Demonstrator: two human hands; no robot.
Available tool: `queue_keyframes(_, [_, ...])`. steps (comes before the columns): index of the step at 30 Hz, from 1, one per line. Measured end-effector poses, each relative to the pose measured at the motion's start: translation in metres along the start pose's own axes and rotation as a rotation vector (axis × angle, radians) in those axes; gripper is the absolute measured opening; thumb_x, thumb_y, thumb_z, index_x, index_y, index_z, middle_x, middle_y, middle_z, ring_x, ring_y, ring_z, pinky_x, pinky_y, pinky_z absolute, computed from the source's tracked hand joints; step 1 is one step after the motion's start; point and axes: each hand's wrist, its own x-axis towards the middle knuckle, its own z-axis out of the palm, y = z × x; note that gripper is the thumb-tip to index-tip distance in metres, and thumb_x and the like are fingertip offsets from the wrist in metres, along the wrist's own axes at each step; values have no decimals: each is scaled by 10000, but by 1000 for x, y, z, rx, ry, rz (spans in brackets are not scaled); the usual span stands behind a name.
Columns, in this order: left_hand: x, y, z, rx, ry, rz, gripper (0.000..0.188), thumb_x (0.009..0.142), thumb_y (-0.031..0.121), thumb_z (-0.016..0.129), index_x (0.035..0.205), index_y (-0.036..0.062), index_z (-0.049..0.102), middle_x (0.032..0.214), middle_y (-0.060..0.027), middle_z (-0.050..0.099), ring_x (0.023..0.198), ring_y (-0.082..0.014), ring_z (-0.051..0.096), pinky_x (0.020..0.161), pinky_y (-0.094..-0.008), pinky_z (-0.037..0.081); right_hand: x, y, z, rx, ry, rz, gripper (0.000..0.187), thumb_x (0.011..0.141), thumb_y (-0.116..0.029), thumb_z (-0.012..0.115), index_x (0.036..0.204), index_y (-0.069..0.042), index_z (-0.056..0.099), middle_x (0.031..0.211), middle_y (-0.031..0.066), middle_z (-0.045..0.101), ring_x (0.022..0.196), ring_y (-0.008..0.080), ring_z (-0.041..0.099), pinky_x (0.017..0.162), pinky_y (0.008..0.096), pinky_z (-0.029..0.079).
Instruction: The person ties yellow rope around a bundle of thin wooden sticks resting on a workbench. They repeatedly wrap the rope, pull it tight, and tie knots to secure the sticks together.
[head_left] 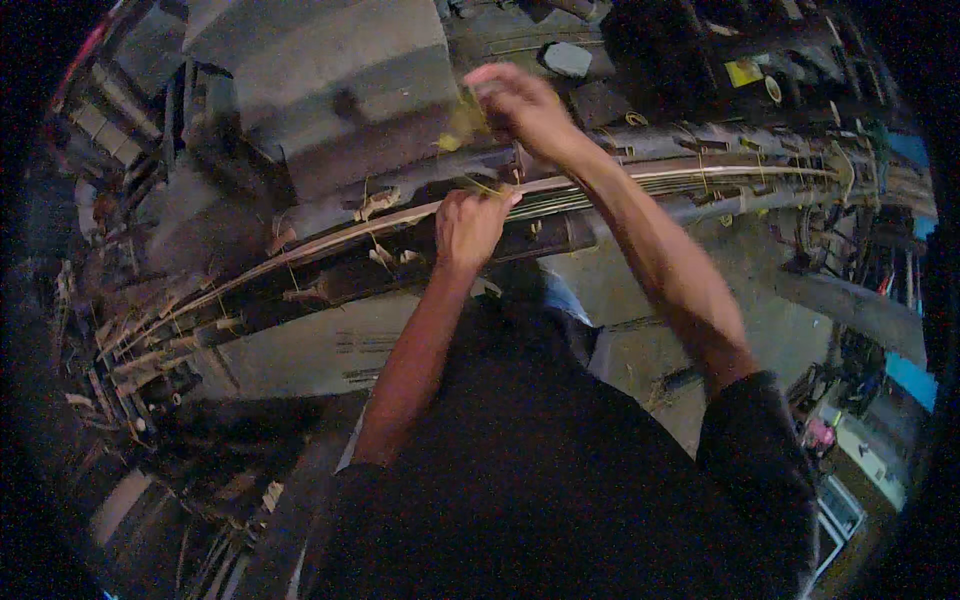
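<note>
A bundle of long, thin strands (600, 188), pale on top and darker below, runs in a gentle arc across the view along a long dark frame. My left hand (470, 228) is closed over this bundle near the middle, its thumb side toward the right. A thin yellow string (483, 187) shows at its fingers. Beyond the bundle, my right hand (520, 110) is raised and smeared by motion, its fingers curled round something yellow. That yellow string-like thing (460, 130) hangs blurred at its left side, so its exact shape is hidden.
Thin yellow ties and small pale pegs (378, 203) sit along the frame. A pale block (565, 60) and a yellow piece (743, 73) lie on the far side. Large grey panels (340, 60) stand at far left. A grey beam (850, 310) juts in at right.
</note>
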Motion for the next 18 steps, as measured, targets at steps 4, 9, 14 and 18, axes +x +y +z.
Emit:
queue_keyframes(4, [-4,9,-12,-108,1,-3,101,847,186,610,842,111,677,793,-90,676,719,-258,664,630,-374,520,-153,-2,28,-590,-370,62,274,883,-195,481,1124,-93,561,1066,200,603,984,327,609,775,451,513])
queue_keyframes(9, [23,7,-40,-874,-223,-278,432,976,410,433,958,70,700,923,-84,705,843,-182,656,749,-320,488,-152,45,44,-750,-664,-79,306,799,-146,578,1104,-122,588,1051,138,604,1015,311,573,832,428,505])
queue_keyframes(14, [115,-19,-19,-938,-394,-437,439,986,400,419,820,48,622,632,-1,473,609,-121,504,630,-277,469,-132,-2,-62,-1096,-16,-453,240,742,-194,621,972,-128,639,931,48,605,907,285,585,755,386,525])
queue_keyframes(18, [121,-46,35,-1095,-424,-680,444,966,432,455,846,40,627,635,-7,471,604,-107,505,624,-261,482,-130,-9,-75,-1113,14,-367,215,660,-16,673,866,-75,660,933,74,659,879,264,625,756,340,518])
